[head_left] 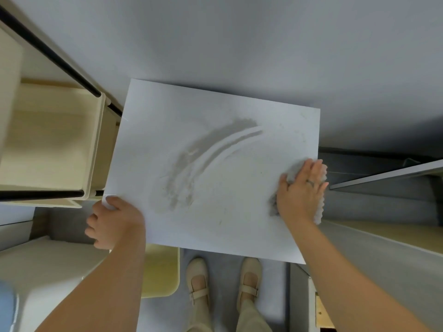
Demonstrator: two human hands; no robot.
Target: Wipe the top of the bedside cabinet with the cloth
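Your right hand [302, 190] presses flat on the nubby grey cloth [320, 207] at the smooth white cabinet top's [215, 224] right edge (curved damp streaks mid-surface); left hand [112, 222] clamps its near-left corner.

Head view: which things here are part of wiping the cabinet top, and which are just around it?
Part of the job:
- cabinet top, with grey smears
- cloth under the flat right hand
- left hand, holding the near-left corner

Just around:
- cream shelf unit
- yellow stool
- beige shoes
- ring
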